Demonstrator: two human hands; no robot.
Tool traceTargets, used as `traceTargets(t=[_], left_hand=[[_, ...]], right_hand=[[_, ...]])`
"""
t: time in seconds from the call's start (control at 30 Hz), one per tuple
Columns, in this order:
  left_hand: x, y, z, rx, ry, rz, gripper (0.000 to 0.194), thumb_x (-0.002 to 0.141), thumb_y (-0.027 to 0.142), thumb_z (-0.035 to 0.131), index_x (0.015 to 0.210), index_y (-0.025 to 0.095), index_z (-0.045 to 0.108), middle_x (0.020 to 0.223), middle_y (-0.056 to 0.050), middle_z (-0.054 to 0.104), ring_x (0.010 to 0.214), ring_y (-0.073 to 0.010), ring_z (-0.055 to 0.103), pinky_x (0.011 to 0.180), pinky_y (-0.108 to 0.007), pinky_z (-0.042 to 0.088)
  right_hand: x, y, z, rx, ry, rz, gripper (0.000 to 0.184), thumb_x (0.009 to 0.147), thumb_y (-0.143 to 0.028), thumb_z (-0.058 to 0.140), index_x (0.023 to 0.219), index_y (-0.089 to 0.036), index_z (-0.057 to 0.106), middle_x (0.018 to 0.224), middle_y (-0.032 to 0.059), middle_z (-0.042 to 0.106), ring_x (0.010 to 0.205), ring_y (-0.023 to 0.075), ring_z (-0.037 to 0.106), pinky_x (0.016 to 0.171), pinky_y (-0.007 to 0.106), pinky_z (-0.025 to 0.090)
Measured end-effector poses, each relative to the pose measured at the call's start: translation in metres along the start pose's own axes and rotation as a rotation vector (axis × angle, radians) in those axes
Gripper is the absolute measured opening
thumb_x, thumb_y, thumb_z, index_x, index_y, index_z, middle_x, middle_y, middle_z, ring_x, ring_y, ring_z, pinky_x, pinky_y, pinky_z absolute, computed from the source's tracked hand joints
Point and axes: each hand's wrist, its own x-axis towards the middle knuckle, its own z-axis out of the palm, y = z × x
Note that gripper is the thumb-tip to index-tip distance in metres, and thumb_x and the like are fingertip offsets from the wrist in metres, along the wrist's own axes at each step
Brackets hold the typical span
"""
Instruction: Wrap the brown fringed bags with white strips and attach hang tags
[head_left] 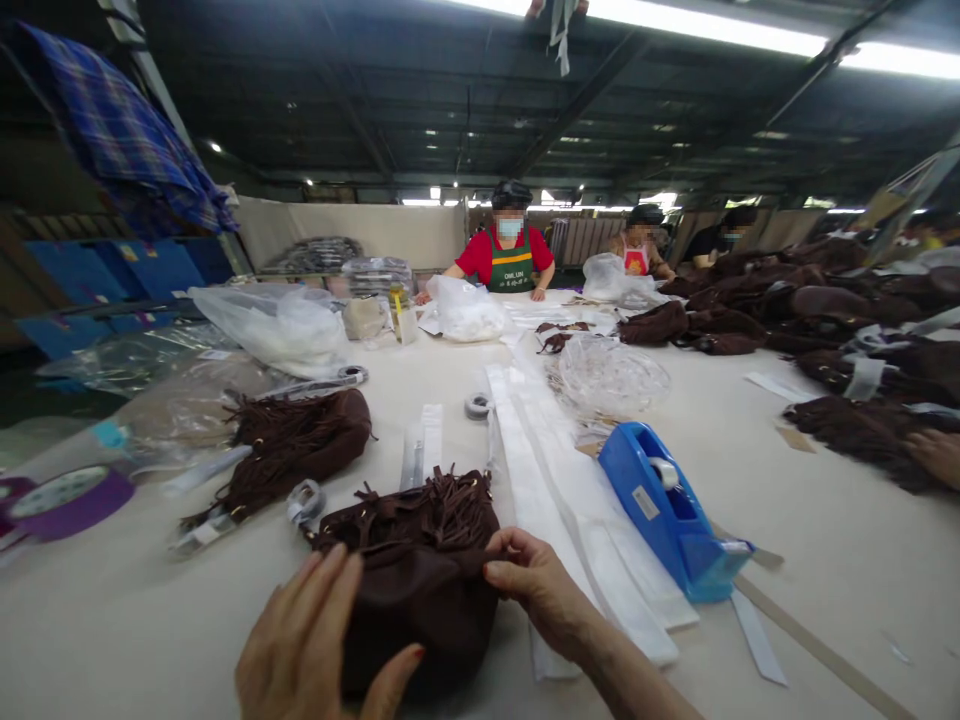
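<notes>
R grip (536, 582) pinches brn bag (431, 605) edge; L grip (304, 640) spread alongside.

The soft fringed bag (431, 600) is dark brown, as is the second, slouchy fringed bag (322, 430). The boxy plastic tape dispenser (671, 535) is bright blue with a white label (646, 502), the round tape roll (97, 515) purple. Blue plaid covers the hanging cloth (112, 115); the co-worker's bib apron (511, 272) is green, striped yellow.

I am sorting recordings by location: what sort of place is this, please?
Probably a bag factory or workshop: a fringed brown bag rests on the worktable, brown goods are heaped at right, and an aproned co-worker is opposite.
</notes>
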Motion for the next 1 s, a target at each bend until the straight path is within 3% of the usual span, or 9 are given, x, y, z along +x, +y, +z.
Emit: traceTargets(t=[0.07,0.13,0.33,0.47,0.6,0.7,0.8,1.0], left_hand=[[0.014,0.011,0.001,0.054,-0.103,0.250,0.058,0.078,0.032,0.055,0.132,0.022,0.036,0.124,-0.011,0.051,0.118,-0.0283,0.041,0.106,-0.048,0.014],[0.024,0.015,0.008,0.082,-0.208,0.328,0.053,0.076,0.028,0.057,0.127,0.021,0.042,0.121,-0.009,0.054,0.113,-0.0264,0.046,0.106,-0.046,0.012],[0.029,-0.010,0.026,-0.004,-0.331,0.270,0.057,0.078,0.031,0.056,0.131,0.026,0.036,0.120,-0.007,0.054,0.110,-0.0242,0.047,0.098,-0.044,0.025],[0.038,-0.024,0.022,-0.105,-0.437,0.337,0.051,0.079,0.026,0.055,0.127,0.034,0.041,0.130,-0.004,0.045,0.118,-0.0260,0.041,0.099,-0.048,0.027],[0.058,-0.027,0.013,-0.155,-0.646,0.426,0.055,0.074,0.017,0.060,0.122,0.039,0.046,0.130,-0.002,0.044,0.116,-0.0273,0.042,0.097,-0.047,0.034],[0.078,-0.023,0.007,-0.171,-0.843,0.433,0.063,0.071,0.016,0.065,0.125,0.039,0.043,0.129,-0.004,0.044,0.115,-0.0283,0.043,0.094,-0.045,0.038],[0.095,-0.012,0.004,-0.186,-0.957,0.438,0.066,0.069,0.012,0.066,0.124,0.038,0.042,0.128,-0.004,0.043,0.113,-0.0271,0.043,0.093,-0.044,0.037],[0.110,0.019,0.003,-0.140,-1.072,0.374,0.032,0.067,0.004,0.056,0.093,0.022,0.054,0.090,0.000,0.052,0.085,-0.0177,0.050,0.073,-0.027,0.041]], right_hand=[[0.000,0.002,0.004,-0.010,0.017,-0.026,0.025,0.054,-0.025,0.078,0.066,-0.014,0.058,0.055,-0.0052,0.052,0.052,0.0063,0.037,0.051,0.021,0.024],[0.000,0.004,0.006,0.050,0.029,-0.018,0.025,0.054,-0.025,0.079,0.062,-0.014,0.058,0.051,-0.0059,0.049,0.049,0.0055,0.035,0.050,0.020,0.022],[0.006,0.010,0.018,0.376,-0.013,0.105,0.033,0.049,-0.029,0.083,0.063,-0.014,0.057,0.058,-0.0036,0.055,0.051,0.0061,0.044,0.050,0.018,0.029],[0.010,0.013,0.030,0.497,-0.117,0.117,0.034,0.053,-0.033,0.082,0.073,-0.014,0.061,0.066,-0.0003,0.060,0.058,0.0096,0.053,0.055,0.020,0.037],[0.012,0.018,0.035,0.607,-0.204,0.108,0.032,0.064,-0.030,0.076,0.088,-0.012,0.064,0.083,0.0061,0.067,0.072,0.0138,0.060,0.068,0.024,0.044],[0.012,0.019,0.037,0.665,-0.223,0.096,0.031,0.070,-0.026,0.071,0.096,-0.010,0.064,0.094,0.0088,0.068,0.077,0.0143,0.062,0.076,0.025,0.044],[0.012,0.017,0.039,0.737,-0.216,0.146,0.033,0.070,-0.025,0.069,0.098,-0.009,0.064,0.097,0.0099,0.069,0.084,0.0170,0.063,0.082,0.029,0.044],[0.009,0.016,0.045,0.829,-0.192,0.300,0.033,0.069,-0.032,0.067,0.092,-0.008,0.066,0.085,0.0088,0.071,0.084,0.0204,0.063,0.084,0.032,0.043]])
